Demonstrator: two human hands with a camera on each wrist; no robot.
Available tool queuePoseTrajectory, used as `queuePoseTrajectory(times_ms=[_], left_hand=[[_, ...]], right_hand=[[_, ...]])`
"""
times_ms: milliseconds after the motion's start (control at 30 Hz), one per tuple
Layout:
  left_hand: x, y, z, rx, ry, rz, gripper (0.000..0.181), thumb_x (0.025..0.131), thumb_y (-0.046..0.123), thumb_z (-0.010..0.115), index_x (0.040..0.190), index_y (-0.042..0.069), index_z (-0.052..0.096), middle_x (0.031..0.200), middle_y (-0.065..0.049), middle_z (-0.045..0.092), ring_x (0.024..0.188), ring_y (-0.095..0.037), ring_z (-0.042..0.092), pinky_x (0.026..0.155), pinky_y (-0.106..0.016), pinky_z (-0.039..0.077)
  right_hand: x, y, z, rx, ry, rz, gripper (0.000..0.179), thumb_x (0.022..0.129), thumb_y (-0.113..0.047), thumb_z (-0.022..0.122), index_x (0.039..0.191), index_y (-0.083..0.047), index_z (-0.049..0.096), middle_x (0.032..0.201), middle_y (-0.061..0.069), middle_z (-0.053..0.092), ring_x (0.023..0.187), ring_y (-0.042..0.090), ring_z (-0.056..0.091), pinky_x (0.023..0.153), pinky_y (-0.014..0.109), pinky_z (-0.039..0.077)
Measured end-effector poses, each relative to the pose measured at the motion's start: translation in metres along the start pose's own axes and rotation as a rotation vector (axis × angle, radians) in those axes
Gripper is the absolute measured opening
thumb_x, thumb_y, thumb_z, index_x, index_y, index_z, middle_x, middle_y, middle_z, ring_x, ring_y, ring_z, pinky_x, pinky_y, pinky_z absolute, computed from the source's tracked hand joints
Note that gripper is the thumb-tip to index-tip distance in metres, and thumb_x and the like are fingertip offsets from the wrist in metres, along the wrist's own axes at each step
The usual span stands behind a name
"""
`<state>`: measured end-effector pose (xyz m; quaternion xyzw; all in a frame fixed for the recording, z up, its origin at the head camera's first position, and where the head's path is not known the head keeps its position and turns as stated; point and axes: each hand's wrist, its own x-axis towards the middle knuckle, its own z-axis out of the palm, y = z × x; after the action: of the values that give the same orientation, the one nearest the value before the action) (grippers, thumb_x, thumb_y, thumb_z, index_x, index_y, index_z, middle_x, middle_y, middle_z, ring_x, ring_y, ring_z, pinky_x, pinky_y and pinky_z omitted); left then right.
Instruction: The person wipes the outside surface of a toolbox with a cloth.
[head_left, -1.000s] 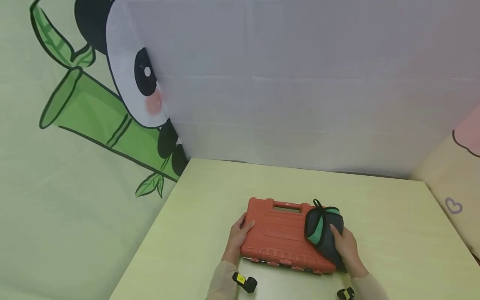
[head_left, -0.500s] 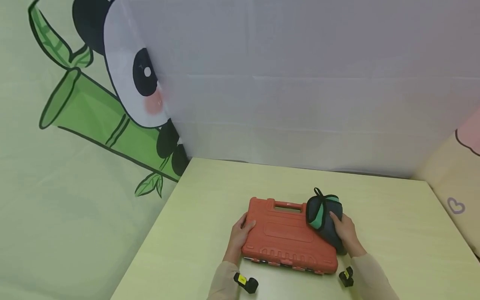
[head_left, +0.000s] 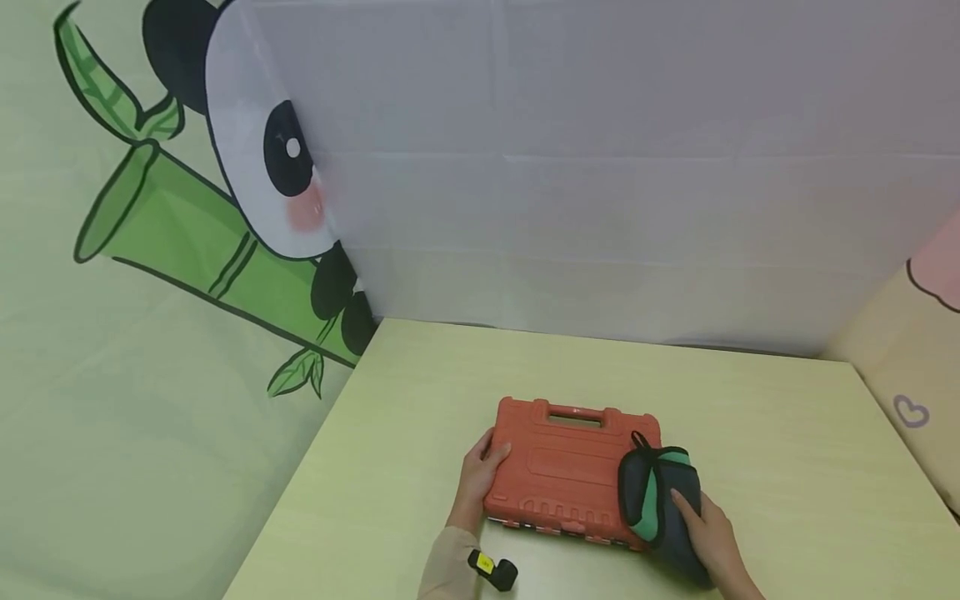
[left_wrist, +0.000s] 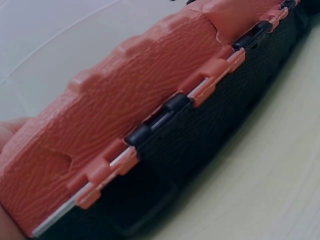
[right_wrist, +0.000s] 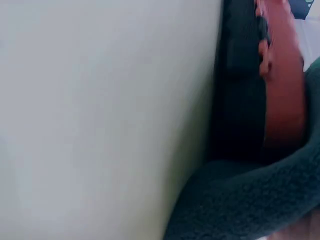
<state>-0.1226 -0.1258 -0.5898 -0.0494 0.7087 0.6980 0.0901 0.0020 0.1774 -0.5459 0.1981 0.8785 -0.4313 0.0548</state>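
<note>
A red plastic tool case (head_left: 562, 467) with a carry handle lies on the table. My left hand (head_left: 475, 483) grips its left edge, thumb on top. In the left wrist view the case (left_wrist: 110, 90) shows a red upper shell, a black lower shell and hinges along its side. My right hand (head_left: 712, 537) grips a dark fabric pouch (head_left: 675, 517) with green panels, black trim and a loop, thumb on top. The pouch covers the case's near right corner. In the right wrist view the fuzzy pouch (right_wrist: 235, 200) bends round the end of the case (right_wrist: 284, 95).
The pale yellow table (head_left: 420, 383) runs back to a grey-white cloth wall (head_left: 600, 208). A panda and bamboo print (head_left: 187, 217) covers the left wall. A small black wrist device (head_left: 495, 571) with a yellow label is at my left sleeve.
My right hand with the pouch first moves up along the case's right side, then down and slightly right towards me. The left hand and the case stay about where they were.
</note>
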Motion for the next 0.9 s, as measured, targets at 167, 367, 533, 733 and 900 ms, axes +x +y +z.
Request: queuePoseTrajectory(times_ms=[167, 367, 533, 733, 900], left_hand=[[-0.002, 0.0, -0.002, 0.011, -0.003, 0.019, 0.068, 0.086, 0.027, 0.064, 0.141, 0.001, 0.034, 0.144, -0.023, 0.035, 0.133, -0.038, 0.033, 0.107, -0.049, 0.031], [-0.011, 0.009, -0.005, 0.025, -0.023, -0.003, 0.065, 0.088, 0.024, 0.062, 0.141, -0.001, 0.033, 0.144, -0.023, 0.034, 0.133, -0.039, 0.032, 0.107, -0.051, 0.03], [-0.023, 0.027, -0.006, 0.036, -0.048, -0.003, 0.062, 0.089, 0.018, 0.06, 0.14, -0.004, 0.032, 0.143, -0.025, 0.034, 0.133, -0.041, 0.031, 0.107, -0.051, 0.029], [-0.019, 0.02, -0.009, 0.026, -0.05, 0.0, 0.064, 0.088, 0.023, 0.062, 0.14, 0.0, 0.034, 0.144, -0.023, 0.035, 0.134, -0.039, 0.03, 0.108, -0.051, 0.029], [-0.003, 0.0, -0.009, 0.057, -0.035, 0.008, 0.068, 0.085, 0.031, 0.064, 0.141, 0.005, 0.036, 0.144, -0.019, 0.037, 0.134, -0.036, 0.032, 0.108, -0.05, 0.03]], right_hand=[[-0.014, 0.001, 0.003, -0.004, -0.03, 0.032, 0.07, 0.097, -0.048, 0.031, 0.131, 0.013, 0.035, 0.129, 0.035, 0.043, 0.118, 0.05, 0.042, 0.093, 0.054, 0.041], [-0.013, -0.004, 0.009, -0.056, 0.045, 0.0, 0.064, 0.098, -0.042, 0.031, 0.127, 0.015, 0.04, 0.125, 0.036, 0.047, 0.116, 0.051, 0.044, 0.092, 0.055, 0.041], [0.0, -0.009, 0.011, -0.08, 0.125, -0.073, 0.055, 0.1, -0.033, 0.034, 0.119, 0.017, 0.046, 0.115, 0.038, 0.052, 0.107, 0.051, 0.05, 0.087, 0.055, 0.043], [0.026, -0.02, 0.01, -0.058, 0.175, -0.124, 0.049, 0.099, -0.025, 0.037, 0.113, 0.02, 0.049, 0.109, 0.039, 0.054, 0.1, 0.051, 0.053, 0.084, 0.055, 0.044], [0.051, -0.029, 0.005, -0.066, 0.196, -0.124, 0.048, 0.098, -0.024, 0.037, 0.109, 0.02, 0.05, 0.107, 0.04, 0.053, 0.098, 0.051, 0.053, 0.081, 0.054, 0.044]])
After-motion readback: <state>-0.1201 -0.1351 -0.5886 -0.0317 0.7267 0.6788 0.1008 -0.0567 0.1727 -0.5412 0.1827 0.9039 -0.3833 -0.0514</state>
